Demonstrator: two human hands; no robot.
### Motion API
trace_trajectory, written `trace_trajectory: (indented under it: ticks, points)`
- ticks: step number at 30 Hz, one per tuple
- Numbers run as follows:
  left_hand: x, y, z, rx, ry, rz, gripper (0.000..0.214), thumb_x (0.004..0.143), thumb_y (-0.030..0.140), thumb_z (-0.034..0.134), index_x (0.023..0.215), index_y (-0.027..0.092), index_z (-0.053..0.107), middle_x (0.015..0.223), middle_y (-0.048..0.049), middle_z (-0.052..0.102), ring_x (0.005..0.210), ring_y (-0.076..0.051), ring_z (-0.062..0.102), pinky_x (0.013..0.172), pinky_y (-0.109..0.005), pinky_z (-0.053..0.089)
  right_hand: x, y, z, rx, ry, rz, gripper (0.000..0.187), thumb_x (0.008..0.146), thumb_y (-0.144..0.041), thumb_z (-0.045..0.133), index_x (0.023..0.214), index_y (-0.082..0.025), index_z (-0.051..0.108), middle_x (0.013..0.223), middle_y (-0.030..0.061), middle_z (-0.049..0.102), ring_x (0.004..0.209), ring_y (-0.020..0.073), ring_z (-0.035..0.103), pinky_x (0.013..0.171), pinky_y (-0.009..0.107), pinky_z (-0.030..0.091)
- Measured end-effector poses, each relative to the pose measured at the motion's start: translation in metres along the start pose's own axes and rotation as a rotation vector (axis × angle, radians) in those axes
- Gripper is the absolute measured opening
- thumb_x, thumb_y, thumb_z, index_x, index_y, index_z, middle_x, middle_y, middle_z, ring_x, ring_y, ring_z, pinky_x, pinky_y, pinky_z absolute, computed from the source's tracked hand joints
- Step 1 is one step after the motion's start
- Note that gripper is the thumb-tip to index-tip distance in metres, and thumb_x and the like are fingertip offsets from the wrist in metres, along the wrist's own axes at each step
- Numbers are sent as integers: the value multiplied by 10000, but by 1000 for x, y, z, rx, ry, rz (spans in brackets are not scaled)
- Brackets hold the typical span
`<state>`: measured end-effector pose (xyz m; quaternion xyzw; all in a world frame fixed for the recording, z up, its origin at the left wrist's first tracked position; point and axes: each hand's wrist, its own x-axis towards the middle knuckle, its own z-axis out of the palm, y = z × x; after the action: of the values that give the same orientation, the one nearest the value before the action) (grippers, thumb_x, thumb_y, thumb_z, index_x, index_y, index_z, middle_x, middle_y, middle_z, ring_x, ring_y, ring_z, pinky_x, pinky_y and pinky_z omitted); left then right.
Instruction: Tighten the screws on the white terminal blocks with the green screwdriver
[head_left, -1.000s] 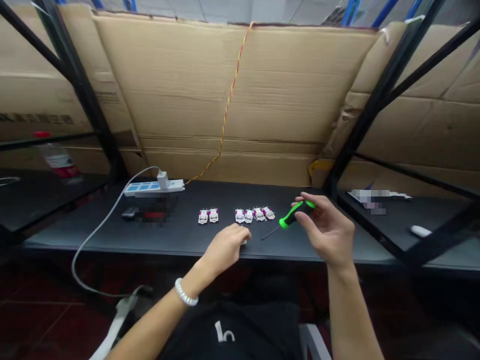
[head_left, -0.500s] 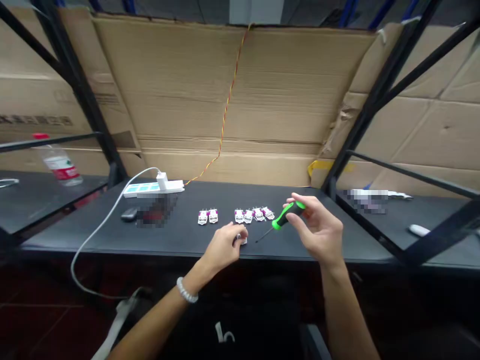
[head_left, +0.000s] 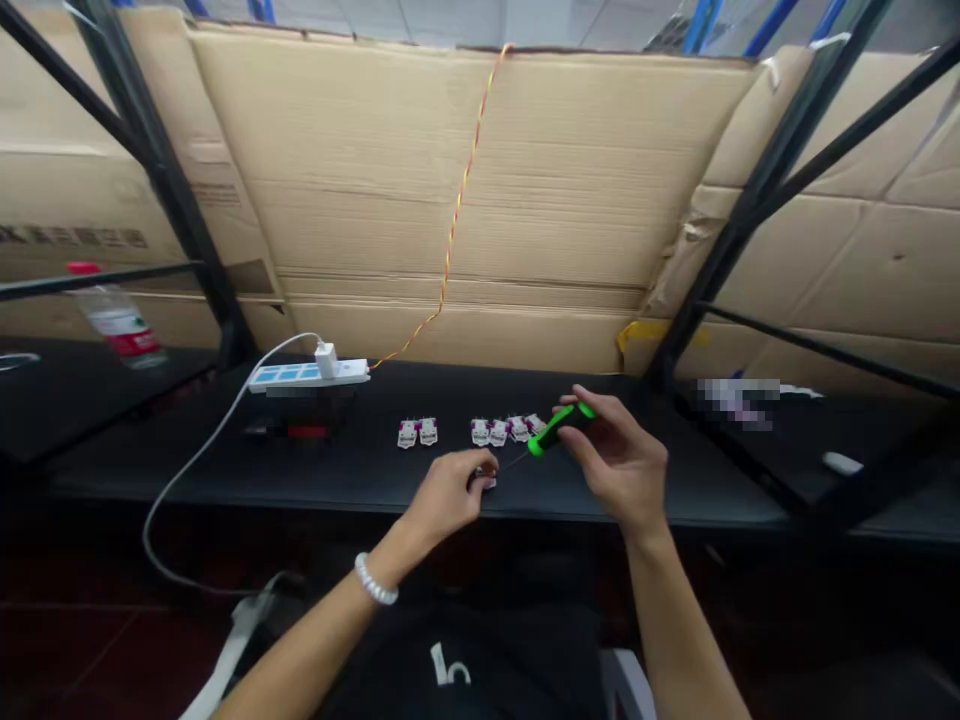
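Working from the single head view, we find the left hand (head_left: 446, 497) pinching a small white circuit module (head_left: 487, 484) just above or on the dark surface (head_left: 360, 482), its grip closed so that the fingers hide most of the piece. The right hand (head_left: 611, 455) has its grip clamped around a green-and-black screwdriver (head_left: 556, 429), whose thin shaft slants down and left toward that module. We judge the step in hand to be bringing the tip to the module, and the next move calls for lining it up squarely while the left hand holds steady. We cannot make out where the tip ends, or whether it touches anything, because it is so fine and the fingers cover the spot. Six similar modules (head_left: 498, 432) lie just behind, in a pair and a group of four. Farther left sit a power strip (head_left: 300, 375) and a white cable (head_left: 202, 470), and a pixelated patch (head_left: 304, 430) in front of the strip hides whatever lies there.
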<state>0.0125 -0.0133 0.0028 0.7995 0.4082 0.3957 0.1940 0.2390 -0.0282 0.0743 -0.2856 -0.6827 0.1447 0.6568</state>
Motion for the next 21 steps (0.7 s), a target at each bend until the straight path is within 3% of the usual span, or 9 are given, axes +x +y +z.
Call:
trace_trajectory:
  ticks: [16, 21]
  points:
    - [-1, 6, 2, 52, -9, 16, 267, 880, -18, 604, 959, 211, 716, 940, -29, 783, 901, -212, 742, 840, -293, 536, -2, -1, 5, -85, -56, 23, 455, 957, -243, 774, 1401, -327, 721, 1207, 74, 732, 1124, 243, 735, 932, 397, 660]
    - [-2, 5, 4, 48, 6, 29, 256, 880, -7, 600, 961, 208, 714, 945, -36, 777, 890, -212, 731, 838, -296, 538, 8, -6, 15, -191, -88, -29, 457, 953, -268, 780, 1398, -355, 718, 1152, 56, 708, 981, 216, 710, 831, 361, 625]
